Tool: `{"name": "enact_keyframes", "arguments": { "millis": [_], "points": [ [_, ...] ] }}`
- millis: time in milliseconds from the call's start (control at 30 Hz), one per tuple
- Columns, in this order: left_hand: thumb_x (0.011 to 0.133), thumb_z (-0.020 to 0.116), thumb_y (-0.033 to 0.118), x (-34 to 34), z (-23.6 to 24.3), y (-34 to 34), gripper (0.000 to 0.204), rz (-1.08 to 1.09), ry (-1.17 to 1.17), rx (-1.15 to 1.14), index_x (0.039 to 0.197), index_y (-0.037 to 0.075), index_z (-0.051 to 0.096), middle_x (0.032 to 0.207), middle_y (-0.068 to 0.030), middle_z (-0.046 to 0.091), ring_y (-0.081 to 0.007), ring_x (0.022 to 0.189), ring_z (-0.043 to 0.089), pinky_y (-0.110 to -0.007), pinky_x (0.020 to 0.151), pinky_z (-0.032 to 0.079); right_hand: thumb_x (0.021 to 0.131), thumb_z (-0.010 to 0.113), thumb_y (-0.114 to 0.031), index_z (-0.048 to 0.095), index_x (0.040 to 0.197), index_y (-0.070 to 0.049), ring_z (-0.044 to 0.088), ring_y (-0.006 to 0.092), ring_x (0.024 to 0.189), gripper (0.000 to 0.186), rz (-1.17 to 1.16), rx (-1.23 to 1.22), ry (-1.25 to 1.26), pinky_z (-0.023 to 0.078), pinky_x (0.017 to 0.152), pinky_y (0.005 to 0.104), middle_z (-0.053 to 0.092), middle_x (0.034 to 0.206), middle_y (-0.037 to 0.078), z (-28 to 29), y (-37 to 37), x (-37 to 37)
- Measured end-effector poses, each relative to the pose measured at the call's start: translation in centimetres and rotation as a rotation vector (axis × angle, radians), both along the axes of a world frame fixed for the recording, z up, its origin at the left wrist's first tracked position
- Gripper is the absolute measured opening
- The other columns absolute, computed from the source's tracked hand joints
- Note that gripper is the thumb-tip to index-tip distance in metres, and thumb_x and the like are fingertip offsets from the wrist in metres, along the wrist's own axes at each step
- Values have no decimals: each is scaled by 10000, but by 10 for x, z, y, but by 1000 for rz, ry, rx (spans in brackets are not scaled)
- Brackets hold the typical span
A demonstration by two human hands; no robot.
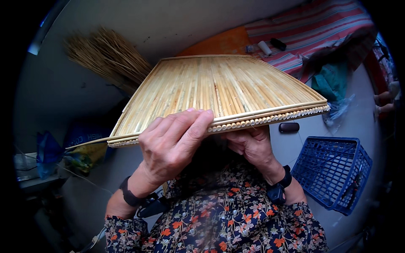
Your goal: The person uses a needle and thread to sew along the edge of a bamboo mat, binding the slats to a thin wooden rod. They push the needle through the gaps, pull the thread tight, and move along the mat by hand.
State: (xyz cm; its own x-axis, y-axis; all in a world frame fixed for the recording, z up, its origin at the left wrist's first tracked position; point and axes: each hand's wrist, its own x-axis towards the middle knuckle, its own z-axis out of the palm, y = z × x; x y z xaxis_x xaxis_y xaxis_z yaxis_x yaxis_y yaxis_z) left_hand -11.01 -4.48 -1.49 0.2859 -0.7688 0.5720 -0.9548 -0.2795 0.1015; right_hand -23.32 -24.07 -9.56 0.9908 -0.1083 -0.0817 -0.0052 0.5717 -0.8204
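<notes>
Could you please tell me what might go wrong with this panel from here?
The cut stalk ends along the near edge of the panel might scratch the left grip. The thin strip jutting past the panel's left corner could snag. The right grip is partly hidden beneath the panel, so a slip may go unseen.

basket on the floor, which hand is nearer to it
Right. The right hand is under the near edge of the panel, left of the basket; the left hand, gripping that edge, is farther left.
</notes>
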Motion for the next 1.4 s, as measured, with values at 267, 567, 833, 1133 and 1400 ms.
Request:
{"name": "enact_keyframes", "arguments": {
  "millis": [267, 567, 833, 1133, 1400],
  "points": [
    [948, 777, -36, 42, 23, 22, 430, 130, 394, -322, 1372, -4, 714, 1112, -168, 786, -247, 924, 782, -346, 815, 646, 1070, 659, -99, 784, 1101, 43, 598, 61, 605, 191, 89, -286, 247, 482, 565, 223, 678, 742, 10, -48, -17, -52],
    [897, 842, -23, 57, 36, 18, 444, 156, 491, -247, 1323, -43, 719, 1093, -172, 787, -222, 935, 779, -305, 823, 616, 976, 737, 36, 778, 1100, 24, 672, 114, 601, 131, -92, -790, -353, 523, 542, 258, 727, 775, 76, 69, -13, 35],
    [931, 811, -53, 78, 42, 26, 488, 207, 798, -292, 1399, -71, 676, 1260, -143, 754, -168, 1132, 712, -296, 1013, 562, 1008, 712, 19, 761, 1107, 62, 677, 109, 617, 118, -140, -669, -392, 530, 551, 260, 736, 792, 84, 85, 1, 95],
    [927, 819, -56, 88, 40, 29, 496, 245, 835, -255, 1402, -84, 675, 1316, -134, 740, -163, 1184, 695, -299, 1063, 546, 1049, 680, -40, 759, 1070, 58, 682, 113, 617, 128, -54, -657, -296, 540, 574, 276, 711, 738, 78, 89, 2, 123],
    [920, 830, -42, 91, 38, 31, 491, 245, 855, -280, 1388, -75, 685, 1277, -139, 757, -161, 1138, 712, -296, 1024, 563, 1053, 679, -68, 771, 1052, 35, 674, 99, 609, 138, -58, -633, -254, 531, 569, 276, 691, 689, 55, 86, 5, 129]
  ]
}}
